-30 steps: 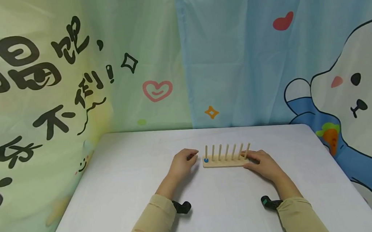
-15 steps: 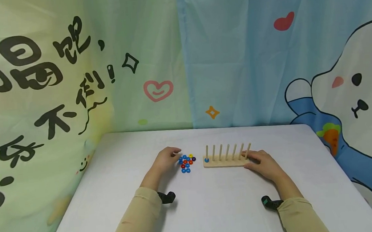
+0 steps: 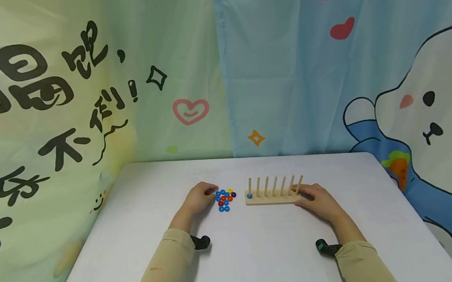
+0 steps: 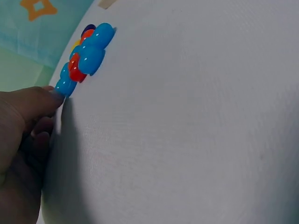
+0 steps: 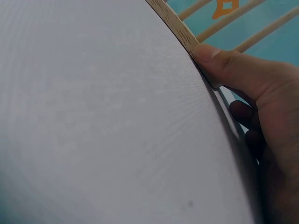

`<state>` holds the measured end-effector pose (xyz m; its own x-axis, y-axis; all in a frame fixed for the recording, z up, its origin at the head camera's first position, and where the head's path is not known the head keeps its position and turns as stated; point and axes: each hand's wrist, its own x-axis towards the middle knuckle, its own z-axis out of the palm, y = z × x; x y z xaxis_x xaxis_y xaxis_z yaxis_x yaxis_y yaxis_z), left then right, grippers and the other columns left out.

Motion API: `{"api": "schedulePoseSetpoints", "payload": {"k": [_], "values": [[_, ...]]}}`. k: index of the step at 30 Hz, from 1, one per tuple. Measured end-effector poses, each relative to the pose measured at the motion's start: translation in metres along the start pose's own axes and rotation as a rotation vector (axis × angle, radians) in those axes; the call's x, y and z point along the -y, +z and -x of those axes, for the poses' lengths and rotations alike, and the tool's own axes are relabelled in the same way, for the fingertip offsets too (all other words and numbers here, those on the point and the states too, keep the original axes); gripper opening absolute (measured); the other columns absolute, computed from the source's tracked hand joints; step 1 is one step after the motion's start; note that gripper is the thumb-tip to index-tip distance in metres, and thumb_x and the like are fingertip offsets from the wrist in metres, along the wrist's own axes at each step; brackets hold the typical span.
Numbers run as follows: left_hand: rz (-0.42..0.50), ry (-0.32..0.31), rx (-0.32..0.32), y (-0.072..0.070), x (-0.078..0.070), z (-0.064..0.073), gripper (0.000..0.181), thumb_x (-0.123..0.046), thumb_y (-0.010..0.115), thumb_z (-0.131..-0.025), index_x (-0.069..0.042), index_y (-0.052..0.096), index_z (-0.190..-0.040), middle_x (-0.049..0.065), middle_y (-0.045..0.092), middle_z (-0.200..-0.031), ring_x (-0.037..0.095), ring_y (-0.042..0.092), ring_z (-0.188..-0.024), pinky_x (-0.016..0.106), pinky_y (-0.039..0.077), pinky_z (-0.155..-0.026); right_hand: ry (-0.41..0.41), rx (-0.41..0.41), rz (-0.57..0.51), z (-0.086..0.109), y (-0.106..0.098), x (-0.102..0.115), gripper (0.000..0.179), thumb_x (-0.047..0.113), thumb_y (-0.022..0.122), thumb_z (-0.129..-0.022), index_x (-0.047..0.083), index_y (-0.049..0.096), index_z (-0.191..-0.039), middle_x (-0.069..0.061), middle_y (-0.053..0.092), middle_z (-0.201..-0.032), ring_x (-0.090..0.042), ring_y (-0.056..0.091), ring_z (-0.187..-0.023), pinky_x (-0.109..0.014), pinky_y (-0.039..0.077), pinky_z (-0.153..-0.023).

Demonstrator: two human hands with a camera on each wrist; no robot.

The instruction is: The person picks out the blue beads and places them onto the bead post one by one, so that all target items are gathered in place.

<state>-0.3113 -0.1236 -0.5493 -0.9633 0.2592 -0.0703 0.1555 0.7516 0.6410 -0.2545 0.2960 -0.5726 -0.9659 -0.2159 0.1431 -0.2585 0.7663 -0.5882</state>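
A small cluster of glossy beads (image 3: pixel 225 199), mostly blue with some red, one yellow and one dark, lies on the table. My left hand (image 3: pixel 198 200) is at the cluster's left side. Its thumb (image 4: pixel 39 103) appears to touch the nearest blue bead (image 4: pixel 65 87) in the left wrist view; the other fingers are partly hidden behind it. To the right stands a wooden peg rack (image 3: pixel 272 199) with a row of upright pegs and a blue bead (image 3: pixel 249 196) on its leftmost peg. My right hand (image 3: pixel 319 202) grips the rack's right end, thumb (image 5: pixel 219 60) on the front edge.
Both hands work over a white-covered table (image 3: pixel 258 249). A printed curtain (image 3: pixel 189 73) hangs behind it and along the left side. Each wrist wears a black camera mount (image 3: pixel 201 242).
Over the last second my left hand moved left from beside the rack, uncovering the bead cluster, then barely shifted. My right hand and the rack stayed in place.
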Motion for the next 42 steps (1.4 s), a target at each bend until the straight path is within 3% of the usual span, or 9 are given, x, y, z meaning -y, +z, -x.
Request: {"api": "schedulePoseSetpoints", "payload": {"k": [5, 21, 32, 37, 42], "values": [[-0.010, 0.025, 0.006, 0.002, 0.000, -0.001, 0.029, -0.018, 0.067, -0.093, -0.016, 0.069, -0.122, 0.006, 0.061, -0.118, 0.020, 0.057, -0.104, 0.041, 0.048, -0.099, 0.002, -0.006, 0.006, 0.000, 0.001, 0.000, 0.051, 0.041, 0.074, -0.087, 0.019, 0.064, -0.132, -0.009, 0.063, -0.135, -0.028, 0.055, -0.111, -0.053, 0.040, -0.099], [-0.045, 0.005, -0.052, 0.007, -0.005, 0.000, 0.019, -0.021, 0.069, -0.093, -0.016, 0.072, -0.111, 0.005, 0.061, -0.109, 0.018, 0.057, -0.096, 0.038, 0.050, -0.092, 0.004, -0.017, -0.010, 0.000, 0.001, 0.003, 0.051, 0.042, 0.074, -0.086, 0.020, 0.065, -0.131, -0.009, 0.065, -0.131, -0.027, 0.054, -0.110, -0.053, 0.040, -0.100], [0.040, -0.020, -0.059, -0.002, -0.008, 0.000, 0.022, -0.027, 0.068, -0.094, -0.019, 0.070, -0.114, 0.001, 0.066, -0.107, 0.017, 0.059, -0.094, 0.036, 0.051, -0.085, 0.007, -0.001, -0.007, 0.000, 0.002, 0.000, 0.052, 0.043, 0.073, -0.087, 0.019, 0.064, -0.132, -0.010, 0.062, -0.136, -0.030, 0.054, -0.114, -0.056, 0.039, -0.100], [0.050, 0.000, -0.077, -0.010, -0.018, 0.002, 0.023, -0.029, 0.066, -0.096, -0.018, 0.069, -0.116, 0.000, 0.068, -0.106, 0.018, 0.058, -0.094, 0.035, 0.051, -0.085, 0.009, 0.000, -0.016, 0.000, 0.002, -0.001, 0.052, 0.043, 0.073, -0.087, 0.019, 0.064, -0.132, -0.010, 0.062, -0.136, -0.030, 0.053, -0.116, -0.056, 0.039, -0.101], [0.072, 0.059, -0.116, -0.017, -0.032, 0.003, 0.025, -0.030, 0.065, -0.096, -0.018, 0.069, -0.118, -0.001, 0.069, -0.107, 0.017, 0.058, -0.094, 0.032, 0.052, -0.081, 0.006, -0.003, -0.018, 0.000, 0.002, 0.000, 0.051, 0.041, 0.074, -0.087, 0.018, 0.064, -0.132, -0.010, 0.062, -0.137, -0.030, 0.054, -0.115, -0.056, 0.039, -0.101]]}}
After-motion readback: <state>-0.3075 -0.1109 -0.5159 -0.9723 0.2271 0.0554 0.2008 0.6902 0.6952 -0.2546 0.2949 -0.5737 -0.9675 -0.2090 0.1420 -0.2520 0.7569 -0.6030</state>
